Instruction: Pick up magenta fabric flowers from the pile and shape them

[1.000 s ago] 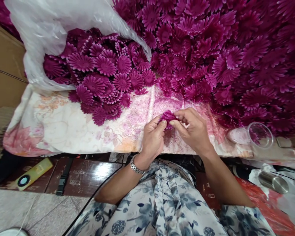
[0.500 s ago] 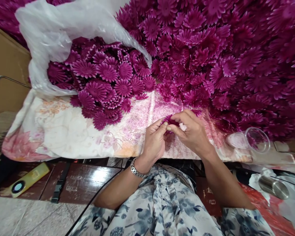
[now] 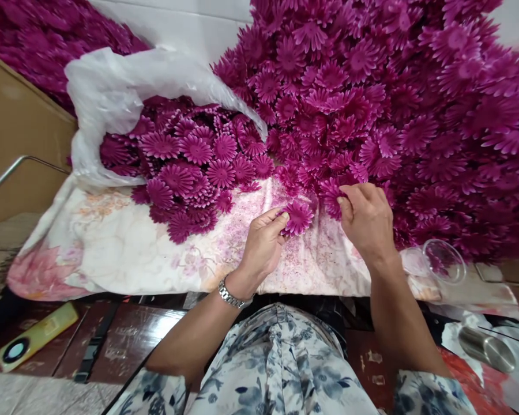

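Note:
Between the thumb and fingers of my left hand is a magenta artificial flower, its petals spread and facing up above the cloth. To its right, my right hand pinches the edge of another magenta flower at the front of the large flower heap. The fingertips of my right hand are partly hidden behind its knuckles. Left of my hands, a smaller pile of like flowers spills out of a white plastic bag.
A floral cloth covers the work surface. A clear plastic cup lies at the right, near a metal tumbler. Cardboard with a metal rod stands at the left. A yellow handheld device rests on the brown bench below.
My hands have moved apart. My left hand keeps a flower, now in plain sight, while my right hand has gone right to a flower at the heap's edge. The view has tilted slightly up.

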Demonstrator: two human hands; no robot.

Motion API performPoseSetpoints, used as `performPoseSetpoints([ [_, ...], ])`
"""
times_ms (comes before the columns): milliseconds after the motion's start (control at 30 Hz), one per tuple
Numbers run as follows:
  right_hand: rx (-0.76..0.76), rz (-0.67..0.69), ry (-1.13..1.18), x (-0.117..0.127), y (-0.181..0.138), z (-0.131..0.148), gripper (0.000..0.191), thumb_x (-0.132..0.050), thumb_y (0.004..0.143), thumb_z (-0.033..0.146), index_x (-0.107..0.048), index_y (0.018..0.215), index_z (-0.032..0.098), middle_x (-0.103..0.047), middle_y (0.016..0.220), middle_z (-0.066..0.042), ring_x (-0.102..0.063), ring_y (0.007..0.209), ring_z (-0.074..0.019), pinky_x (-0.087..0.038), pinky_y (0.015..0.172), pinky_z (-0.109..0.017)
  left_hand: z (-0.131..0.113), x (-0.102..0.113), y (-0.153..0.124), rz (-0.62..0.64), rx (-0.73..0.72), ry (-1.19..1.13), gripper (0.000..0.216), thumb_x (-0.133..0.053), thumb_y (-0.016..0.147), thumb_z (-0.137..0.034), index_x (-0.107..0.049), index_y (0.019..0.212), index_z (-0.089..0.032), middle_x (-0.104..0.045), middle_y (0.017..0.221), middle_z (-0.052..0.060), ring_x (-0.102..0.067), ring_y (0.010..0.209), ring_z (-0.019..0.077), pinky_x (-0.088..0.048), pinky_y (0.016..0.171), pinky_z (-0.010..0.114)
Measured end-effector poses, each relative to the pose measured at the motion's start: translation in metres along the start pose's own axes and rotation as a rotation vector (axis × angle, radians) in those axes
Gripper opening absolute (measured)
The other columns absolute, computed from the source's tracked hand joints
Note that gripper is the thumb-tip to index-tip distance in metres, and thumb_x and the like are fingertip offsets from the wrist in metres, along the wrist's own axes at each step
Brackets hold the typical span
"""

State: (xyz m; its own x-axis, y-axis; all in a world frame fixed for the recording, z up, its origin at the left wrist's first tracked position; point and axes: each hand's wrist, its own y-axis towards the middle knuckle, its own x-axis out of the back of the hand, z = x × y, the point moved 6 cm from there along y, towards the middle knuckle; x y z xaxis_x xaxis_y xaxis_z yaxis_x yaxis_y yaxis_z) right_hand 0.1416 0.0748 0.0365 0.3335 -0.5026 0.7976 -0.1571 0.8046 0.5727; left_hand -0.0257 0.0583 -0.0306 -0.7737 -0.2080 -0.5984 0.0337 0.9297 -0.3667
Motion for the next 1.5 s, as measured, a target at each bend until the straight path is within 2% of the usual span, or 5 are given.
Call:
performPoseSetpoints([
  [333,0.051,0.143,0.527,-0.020,0.004,0.040,0.014,-0.061,0.082,0.023,-0.054,0.071,0.020,-0.054,0.065,0.003,-0.051,0.060,-0.0107,-0.041,0.056,-0.023,0.004,-0.009,0.012,0.034,0.018,0.023,0.014,-0.078,0.056,-0.020,-0.068,0.063,-0.013,-0.061,0.059,-0.001,-0.049,0.053,0.0060,-0.035,0.048,0.018],
  [567,-0.008,-0.024,0.006,0.005,-0.002,0.002,0.015,-0.053,0.086,0.026,-0.063,0.094,0.017,-0.060,0.085,-0.009,-0.054,0.084,-0.0213,-0.045,0.078,-0.037,0.000,-0.001,0.012,0.003,0.020,-0.052,0.021,-0.080,0.056,-0.023,-0.063,0.064,-0.013,-0.060,0.062,-0.002,-0.054,0.056,0.0080,-0.044,0.054,0.022],
  [800,0.086,0.157,0.417,-0.022,0.002,0.048,0.008,-0.059,0.083,0.027,-0.058,0.085,0.019,-0.058,0.076,-0.002,-0.055,0.074,-0.0153,-0.046,0.071,-0.029,0.004,-0.007,0.008,0.085,0.048,-0.067,0.020,-0.078,0.059,-0.022,-0.062,0.063,-0.012,-0.058,0.061,-0.002,-0.054,0.057,0.0087,-0.046,0.054,0.021],
  [967,0.052,0.174,0.517,-0.032,0.004,0.044,0.005,-0.057,0.082,0.018,-0.057,0.077,0.019,-0.057,0.069,0.001,-0.054,0.065,-0.0117,-0.043,0.061,-0.024,0.004,-0.003,0.009,0.073,0.017,-0.016,0.019,-0.079,0.058,-0.024,-0.065,0.061,-0.012,-0.057,0.059,-0.001,-0.050,0.055,0.0071,-0.043,0.052,0.020],
  [1500,-0.004,-0.025,0.029,0.003,-0.004,0.012,0.020,-0.054,0.085,0.027,-0.063,0.100,0.018,-0.062,0.092,-0.010,-0.056,0.087,-0.0217,-0.046,0.079,-0.037,-0.004,0.004,0.009,0.028,-0.155,0.059,0.021,-0.077,0.065,-0.032,-0.066,0.062,-0.014,-0.052,0.056,-0.004,-0.044,0.054,0.0069,-0.038,0.057,0.021],
])
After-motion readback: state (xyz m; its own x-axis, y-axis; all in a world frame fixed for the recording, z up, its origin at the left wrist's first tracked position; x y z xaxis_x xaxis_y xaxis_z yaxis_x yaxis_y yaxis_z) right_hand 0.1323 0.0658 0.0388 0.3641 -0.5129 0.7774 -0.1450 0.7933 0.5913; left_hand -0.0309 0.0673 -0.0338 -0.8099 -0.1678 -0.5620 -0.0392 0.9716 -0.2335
